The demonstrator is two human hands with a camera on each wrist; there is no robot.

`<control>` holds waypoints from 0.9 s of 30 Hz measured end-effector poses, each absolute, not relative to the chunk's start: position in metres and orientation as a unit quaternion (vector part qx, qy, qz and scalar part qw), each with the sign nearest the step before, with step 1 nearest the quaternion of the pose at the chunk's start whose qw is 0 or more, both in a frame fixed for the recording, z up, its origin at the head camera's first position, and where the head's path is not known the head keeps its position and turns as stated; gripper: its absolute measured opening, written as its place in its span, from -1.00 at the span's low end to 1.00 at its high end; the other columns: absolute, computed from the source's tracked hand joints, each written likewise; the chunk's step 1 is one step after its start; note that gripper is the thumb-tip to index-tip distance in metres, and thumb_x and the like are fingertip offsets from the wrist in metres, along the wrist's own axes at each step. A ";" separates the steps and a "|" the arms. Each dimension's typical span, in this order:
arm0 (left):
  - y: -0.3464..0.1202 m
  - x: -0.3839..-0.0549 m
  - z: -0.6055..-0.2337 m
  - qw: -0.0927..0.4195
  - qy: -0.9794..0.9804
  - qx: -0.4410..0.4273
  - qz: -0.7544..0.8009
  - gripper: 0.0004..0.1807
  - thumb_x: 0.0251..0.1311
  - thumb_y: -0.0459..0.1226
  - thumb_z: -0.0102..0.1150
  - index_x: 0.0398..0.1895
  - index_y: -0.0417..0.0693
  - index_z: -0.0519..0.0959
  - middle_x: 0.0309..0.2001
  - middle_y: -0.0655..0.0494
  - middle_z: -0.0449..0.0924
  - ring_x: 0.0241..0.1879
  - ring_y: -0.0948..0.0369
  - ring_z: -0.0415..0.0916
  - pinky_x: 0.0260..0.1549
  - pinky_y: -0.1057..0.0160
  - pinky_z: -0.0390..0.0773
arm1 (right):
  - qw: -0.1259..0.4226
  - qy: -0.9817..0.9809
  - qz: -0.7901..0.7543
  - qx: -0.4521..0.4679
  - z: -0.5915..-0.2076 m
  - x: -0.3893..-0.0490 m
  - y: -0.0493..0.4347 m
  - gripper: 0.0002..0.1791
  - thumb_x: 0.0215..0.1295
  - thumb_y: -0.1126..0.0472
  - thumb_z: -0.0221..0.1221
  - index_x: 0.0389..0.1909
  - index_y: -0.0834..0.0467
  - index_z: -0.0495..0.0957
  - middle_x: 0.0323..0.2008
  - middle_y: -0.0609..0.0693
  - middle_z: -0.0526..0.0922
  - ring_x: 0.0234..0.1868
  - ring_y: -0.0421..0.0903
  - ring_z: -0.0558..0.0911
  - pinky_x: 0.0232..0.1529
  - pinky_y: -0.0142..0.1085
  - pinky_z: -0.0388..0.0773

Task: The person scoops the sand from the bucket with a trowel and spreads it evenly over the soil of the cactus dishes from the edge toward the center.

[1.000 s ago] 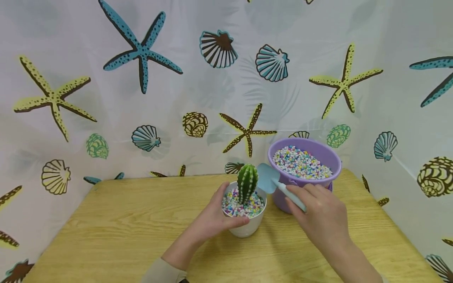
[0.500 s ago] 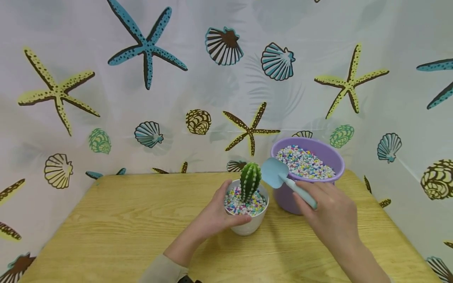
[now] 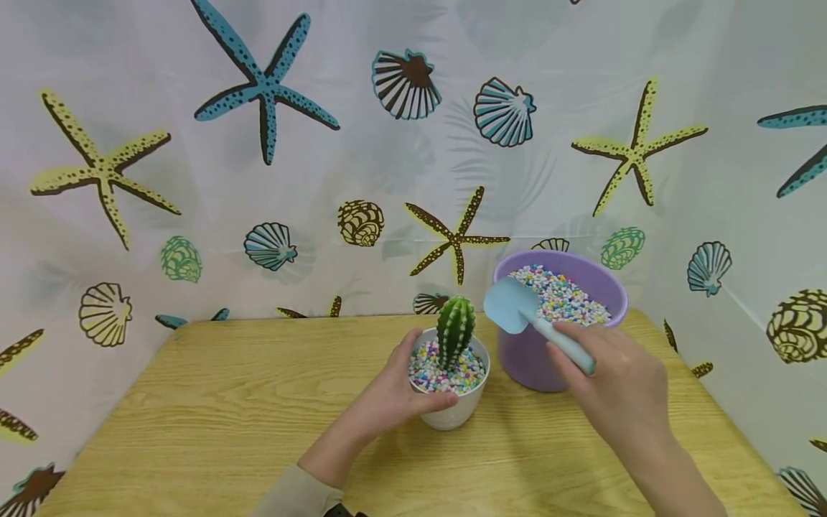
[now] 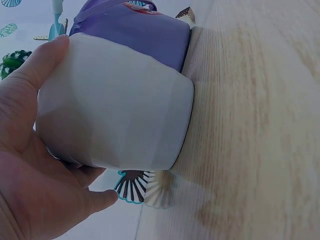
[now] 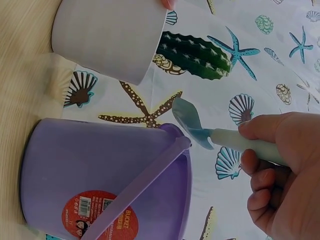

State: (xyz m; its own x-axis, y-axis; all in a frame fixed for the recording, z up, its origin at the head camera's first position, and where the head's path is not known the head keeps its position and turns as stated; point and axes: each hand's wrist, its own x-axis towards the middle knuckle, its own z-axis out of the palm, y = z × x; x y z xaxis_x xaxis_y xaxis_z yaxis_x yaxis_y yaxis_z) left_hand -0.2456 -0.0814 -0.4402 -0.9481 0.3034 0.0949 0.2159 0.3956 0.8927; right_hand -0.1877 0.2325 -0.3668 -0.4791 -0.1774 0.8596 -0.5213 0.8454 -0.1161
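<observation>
A green cactus [image 3: 455, 334] stands upright in a white pot [image 3: 452, 415], set in small multicoloured pebbles [image 3: 423, 370]. My left hand [image 3: 394, 398] grips the pot around its near left side, thumb along the front of the rim. In the left wrist view the pot [image 4: 117, 102] rests on the table. My right hand [image 3: 614, 380] holds a light blue toy shovel [image 3: 565, 345] by its handle. The shovel's blade overlaps the left rim of a purple bucket [image 3: 530, 362] in the head view. Similar pebbles [image 3: 562, 294] fill much of the bucket.
The wooden table [image 3: 226, 402] reaches back to a white curtain [image 3: 310, 179] printed with starfish and shells. In the right wrist view the bucket's handle [image 5: 145, 185] hangs across its side, over a red label [image 5: 80, 215].
My right hand has moved right with the shovel, whose blade has gone from beside the cactus to the bucket's rim. My left hand keeps its grip on the pot.
</observation>
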 end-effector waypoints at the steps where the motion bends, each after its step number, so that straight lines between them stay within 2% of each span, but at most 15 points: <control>1: -0.082 -0.245 -0.440 0.041 0.835 0.156 0.527 0.46 0.07 0.05 0.76 0.84 -0.03 -0.10 0.72 -0.28 0.04 0.63 -0.23 0.15 0.57 -0.32 0.20 | 0.466 -0.840 0.186 0.207 -0.366 -0.188 0.233 -0.67 0.22 0.19 0.57 0.03 0.08 0.86 -0.29 -0.04 0.85 -0.32 -0.01 0.80 -0.50 -0.12 0.58; 15: -0.081 -0.245 -0.439 0.040 0.831 0.147 0.536 0.44 0.05 0.03 0.77 0.83 -0.02 -0.06 0.70 -0.28 0.08 0.61 -0.25 0.19 0.55 -0.36 0.21 | 0.465 -0.843 0.207 0.172 -0.357 -0.190 0.251 -0.67 0.19 0.25 0.59 0.00 0.12 0.86 -0.26 0.06 0.85 -0.30 0.04 0.78 -0.56 -0.16 0.51; 22: -0.082 -0.245 -0.441 0.041 0.827 0.149 0.540 0.43 0.05 0.03 0.77 0.83 -0.01 -0.05 0.70 -0.28 0.09 0.61 -0.24 0.18 0.56 -0.36 0.20 | 0.446 -0.848 0.248 0.141 -0.353 -0.191 0.258 -0.66 0.21 0.29 0.59 0.02 0.13 0.87 -0.21 0.08 0.87 -0.33 0.08 0.78 -0.51 -0.39 0.37; 27: -0.082 -0.245 -0.440 0.044 0.824 0.153 0.544 0.43 0.06 0.03 0.77 0.83 0.00 -0.06 0.70 -0.26 0.08 0.62 -0.22 0.17 0.57 -0.34 0.18 | 0.435 -0.853 0.262 0.123 -0.353 -0.192 0.263 -0.68 0.25 0.27 0.58 0.03 0.11 0.87 -0.15 0.09 0.88 -0.29 0.12 0.79 -0.46 -0.44 0.34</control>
